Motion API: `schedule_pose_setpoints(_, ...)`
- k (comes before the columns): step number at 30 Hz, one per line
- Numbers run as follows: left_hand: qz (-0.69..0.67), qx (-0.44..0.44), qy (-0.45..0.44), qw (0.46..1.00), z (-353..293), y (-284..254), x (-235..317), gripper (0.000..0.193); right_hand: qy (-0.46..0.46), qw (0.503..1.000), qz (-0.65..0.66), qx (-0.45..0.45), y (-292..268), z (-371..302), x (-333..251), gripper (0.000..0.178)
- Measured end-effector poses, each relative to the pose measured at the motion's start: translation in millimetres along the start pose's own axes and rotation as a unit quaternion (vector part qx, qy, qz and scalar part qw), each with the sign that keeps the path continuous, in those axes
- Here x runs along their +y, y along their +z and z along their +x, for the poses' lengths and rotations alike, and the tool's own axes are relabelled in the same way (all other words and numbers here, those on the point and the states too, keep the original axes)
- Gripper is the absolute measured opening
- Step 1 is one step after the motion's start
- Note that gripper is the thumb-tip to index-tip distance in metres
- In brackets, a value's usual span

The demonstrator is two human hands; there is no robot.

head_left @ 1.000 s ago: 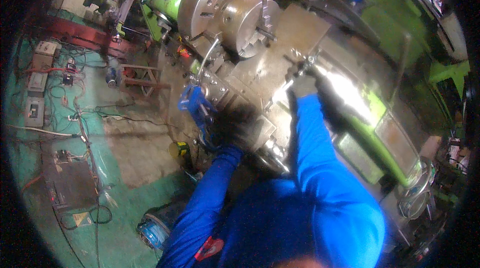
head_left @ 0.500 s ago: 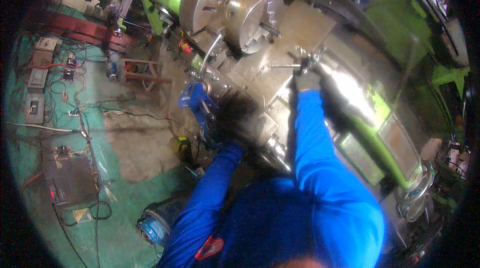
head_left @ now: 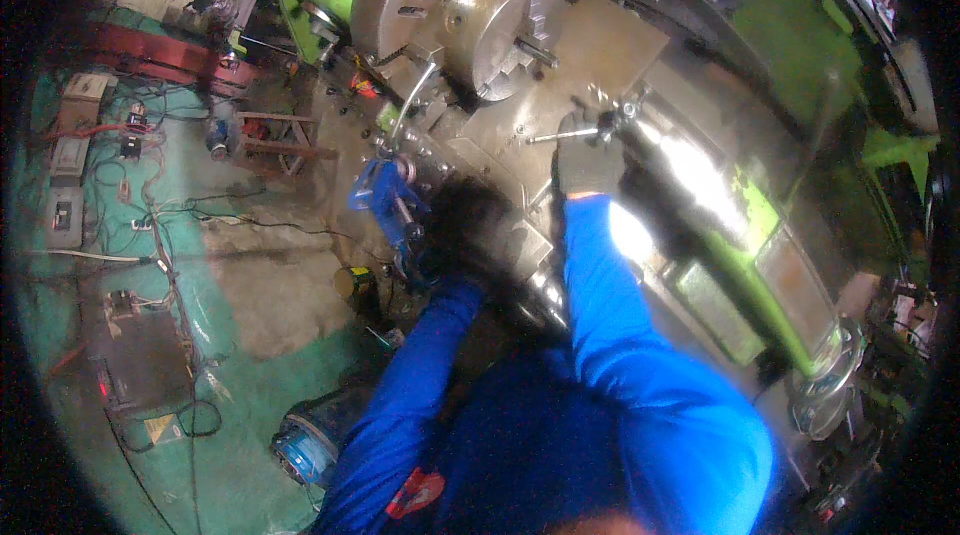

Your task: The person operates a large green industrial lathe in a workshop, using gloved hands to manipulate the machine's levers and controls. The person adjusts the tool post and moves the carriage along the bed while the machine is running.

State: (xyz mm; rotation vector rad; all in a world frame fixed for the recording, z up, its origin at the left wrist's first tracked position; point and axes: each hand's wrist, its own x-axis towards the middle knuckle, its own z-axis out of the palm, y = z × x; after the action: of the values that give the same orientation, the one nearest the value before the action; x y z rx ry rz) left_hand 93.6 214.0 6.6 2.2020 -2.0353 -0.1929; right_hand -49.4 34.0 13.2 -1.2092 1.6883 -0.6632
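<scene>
A lathe fills the upper middle, with its round steel chuck in front of a larger slotted disc. My right hand, in a dark grey glove, is closed at a thin steel rod handle. That rod joins a round metal hub at the end of a shiny cylinder. My left hand, also in a dark glove, is smeared by motion over the near side of the carriage. Its fingers cannot be made out. Just left of it stands a blue bracket-like part.
Green machine housing runs down the right side, with a handwheel at its end. Electrical boxes and loose cables lie on the green floor at left. A blue round container stands near my left arm.
My right hand has shifted left and slightly nearer, from beside the hub to along the rod handle. My left hand stays blurred over the carriage. The view has shifted slightly.
</scene>
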Motion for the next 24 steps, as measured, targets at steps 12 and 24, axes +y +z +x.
schedule_pose_setpoints(12,-0.001,0.029,0.03,0.999,1,-9,4,0.044,-0.197,0.973,0.118,0.037,1,47,115,0.029)
schedule_pose_setpoints(24,-0.187,0.027,0.03,0.982,-1,6,-5,0.038,0.086,0.915,0.356,-0.171,-37,61,109,0.04)
